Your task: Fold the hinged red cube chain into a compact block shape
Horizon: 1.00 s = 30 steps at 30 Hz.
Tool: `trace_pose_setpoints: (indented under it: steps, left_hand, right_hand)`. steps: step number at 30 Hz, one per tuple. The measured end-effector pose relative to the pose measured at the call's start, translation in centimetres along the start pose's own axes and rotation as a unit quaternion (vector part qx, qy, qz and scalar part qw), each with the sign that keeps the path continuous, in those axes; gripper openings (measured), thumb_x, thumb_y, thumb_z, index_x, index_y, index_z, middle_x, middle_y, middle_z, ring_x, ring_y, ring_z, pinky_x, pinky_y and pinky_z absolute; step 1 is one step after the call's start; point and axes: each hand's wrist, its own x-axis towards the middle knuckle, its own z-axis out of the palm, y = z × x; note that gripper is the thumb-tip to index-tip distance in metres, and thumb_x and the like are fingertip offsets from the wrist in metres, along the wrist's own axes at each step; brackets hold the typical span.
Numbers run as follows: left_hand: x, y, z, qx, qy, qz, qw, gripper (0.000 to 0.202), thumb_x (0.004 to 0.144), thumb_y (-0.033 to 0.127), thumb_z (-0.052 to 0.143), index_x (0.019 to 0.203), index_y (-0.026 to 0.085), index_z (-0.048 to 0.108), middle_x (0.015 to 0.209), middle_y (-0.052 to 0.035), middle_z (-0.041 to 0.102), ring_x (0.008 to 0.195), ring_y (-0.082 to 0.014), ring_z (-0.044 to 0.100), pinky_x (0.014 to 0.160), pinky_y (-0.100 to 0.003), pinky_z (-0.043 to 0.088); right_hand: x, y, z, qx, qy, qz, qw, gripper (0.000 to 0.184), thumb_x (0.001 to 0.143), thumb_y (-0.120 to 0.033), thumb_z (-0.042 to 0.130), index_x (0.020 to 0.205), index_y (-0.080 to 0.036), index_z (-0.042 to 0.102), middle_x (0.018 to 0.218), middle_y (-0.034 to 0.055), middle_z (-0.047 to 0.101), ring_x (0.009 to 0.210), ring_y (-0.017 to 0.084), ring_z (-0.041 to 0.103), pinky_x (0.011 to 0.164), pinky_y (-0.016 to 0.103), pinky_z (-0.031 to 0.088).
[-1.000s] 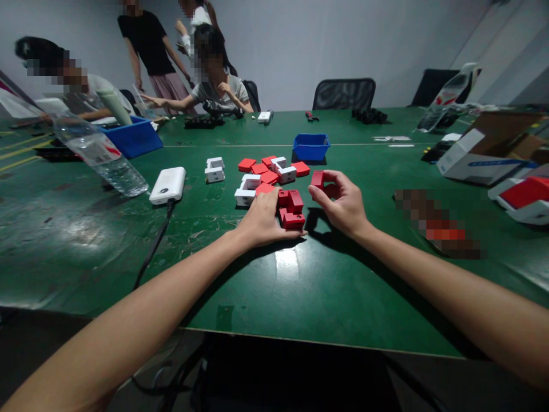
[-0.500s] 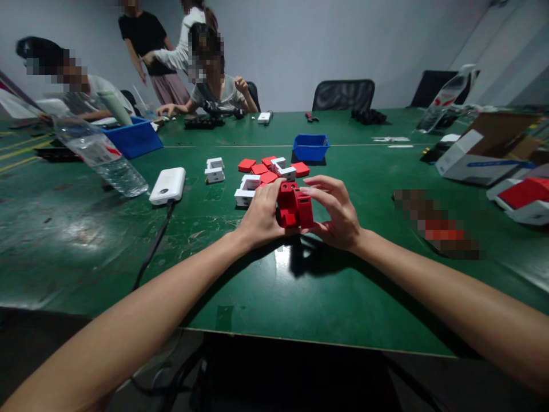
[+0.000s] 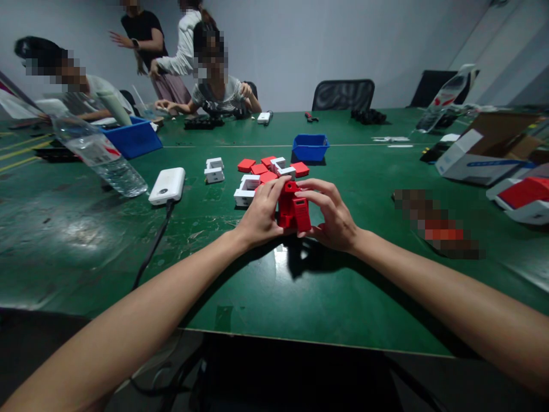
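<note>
My left hand (image 3: pixel 261 213) is closed on a red plastic housing (image 3: pixel 286 213) with a hollow front and a hole in its top. Pinched in the fingers of my right hand (image 3: pixel 335 216) is a slotted red plastic cover (image 3: pixel 302 214), tilted across the housing's right side. Whether the two pieces are joined, I cannot tell. Both are held a little above the green table (image 3: pixel 274 303). Just beyond my hands lie several flat red pieces (image 3: pixel 259 169) and white U-shaped parts, among them a white bracket (image 3: pixel 245 197) close to my left fingers.
A small blue bin (image 3: pixel 310 147) stands past the parts. To the left are a white power bank (image 3: pixel 168 185) with a black cable, a leaning water bottle (image 3: pixel 100 154) and a larger blue bin (image 3: pixel 135 139). An open cardboard box (image 3: pixel 480 149) sits right. Other people (image 3: pixel 218 94) are across the table.
The red cover has turned and shifted left against the housing, with my right fingers moving along. My left hand stays nearly still. In the background, a standing person has raised an arm.
</note>
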Motion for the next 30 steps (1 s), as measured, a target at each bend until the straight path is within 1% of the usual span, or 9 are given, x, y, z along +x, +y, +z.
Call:
trace_pose_setpoints:
  steps: [5,8,12,17,21,23,26,30]
  left_hand:
    - [0.02,-0.08,-0.05,-0.010,0.005,0.014,1.000,0.099,0.069,0.053,0.080,0.149,0.025,0.028,0.145,-0.0167,0.046,0.134,-0.0352,0.045,0.114,-0.054,0.035]
    - [0.02,-0.10,-0.02,-0.011,0.004,0.015,1.000,0.101,0.068,0.050,0.082,0.150,0.026,0.028,0.145,-0.0158,0.046,0.134,-0.0360,0.044,0.115,-0.054,0.034]
    - [0.08,-0.04,-0.06,-0.012,0.001,0.011,1.000,0.102,0.068,0.046,0.082,0.150,0.028,0.026,0.146,-0.0148,0.044,0.135,-0.0357,0.043,0.115,-0.055,0.035]
    - [0.18,0.05,-0.19,-0.025,-0.006,0.023,0.999,0.100,0.069,0.048,0.081,0.150,0.029,0.027,0.146,-0.0147,0.042,0.136,-0.0345,0.042,0.116,-0.054,0.035]
    - [0.20,-0.05,-0.17,-0.040,-0.003,0.039,0.998,0.099,0.069,0.049,0.081,0.150,0.026,0.027,0.145,-0.0164,0.040,0.136,-0.0341,0.042,0.116,-0.052,0.037]
    - [0.23,-0.03,-0.16,-0.044,-0.005,0.037,0.998,0.100,0.069,0.047,0.082,0.150,0.026,0.027,0.145,-0.0161,0.040,0.136,-0.0345,0.042,0.115,-0.052,0.037]
    - [0.29,0.10,-0.20,-0.039,-0.009,0.026,0.999,0.098,0.069,0.043,0.082,0.149,0.028,0.028,0.145,-0.0148,0.041,0.136,-0.0345,0.043,0.115,-0.054,0.037]
    - [0.30,0.22,-0.29,-0.035,-0.009,0.026,0.999,0.094,0.072,0.046,0.079,0.149,0.028,0.029,0.145,-0.0146,0.041,0.136,-0.0333,0.042,0.117,-0.053,0.037]
  right_hand:
    - [-0.04,0.16,0.03,0.008,0.006,0.002,1.000,0.061,0.091,-0.057,0.057,0.142,-0.029,0.039,0.135,0.0147,0.052,0.125,0.032,0.054,0.100,0.054,0.049]
    - [-0.06,0.22,-0.02,0.016,-0.010,0.006,1.000,0.062,0.091,-0.057,0.059,0.142,-0.029,0.039,0.135,0.0146,0.052,0.125,0.032,0.054,0.100,0.054,0.049]
    - [-0.07,0.26,0.07,0.008,-0.029,0.012,0.999,0.060,0.090,-0.052,0.063,0.141,-0.029,0.042,0.135,0.0137,0.054,0.124,0.032,0.054,0.099,0.054,0.050]
    - [-0.17,0.39,0.48,-0.014,-0.040,-0.009,0.999,0.055,0.091,-0.049,0.061,0.141,-0.031,0.047,0.128,0.0118,0.058,0.120,0.031,0.054,0.101,0.054,0.048]
    - [-0.26,0.48,0.60,-0.027,-0.038,-0.027,0.999,0.056,0.093,-0.048,0.058,0.143,-0.028,0.044,0.126,0.0134,0.058,0.120,0.031,0.053,0.100,0.054,0.048]
    - [-0.28,0.51,0.59,-0.030,-0.033,-0.033,0.998,0.056,0.094,-0.048,0.057,0.144,-0.026,0.044,0.125,0.0142,0.059,0.119,0.031,0.053,0.100,0.054,0.049]
    - [-0.30,0.55,0.62,-0.029,-0.032,-0.026,0.999,0.055,0.095,-0.048,0.055,0.144,-0.026,0.042,0.125,0.0139,0.059,0.119,0.031,0.054,0.100,0.054,0.049]
    - [-0.21,0.53,0.76,-0.018,-0.023,-0.019,0.999,0.056,0.095,-0.046,0.054,0.145,-0.026,0.037,0.126,0.0137,0.060,0.118,0.031,0.056,0.099,0.053,0.049]
